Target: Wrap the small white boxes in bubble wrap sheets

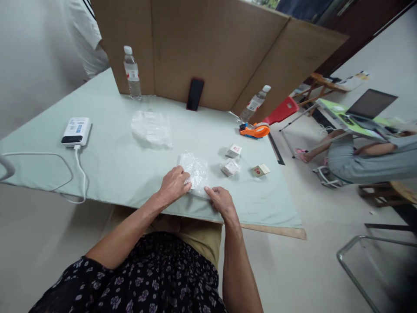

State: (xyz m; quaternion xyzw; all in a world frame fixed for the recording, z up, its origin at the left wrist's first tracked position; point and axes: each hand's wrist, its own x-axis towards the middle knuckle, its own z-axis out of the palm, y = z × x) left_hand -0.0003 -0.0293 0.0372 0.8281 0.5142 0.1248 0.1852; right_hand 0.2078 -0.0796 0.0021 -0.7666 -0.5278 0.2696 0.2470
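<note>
Grips bubble wrap [198,170] by its left side in the curled, nearly closed fingers of the left hand [175,184]; pinches its near right corner between closed thumb and fingers of the right hand [222,201]. Has three boxes [230,167] beyond the right fingers, a bag [151,129] beyond the left.

The bubble wrap [198,169] is glossy, bumpy plastic.

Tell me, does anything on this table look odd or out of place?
No spill shows. The phone looks a little odd: it stands propped against the cardboard instead of lying flat on the table.
</note>
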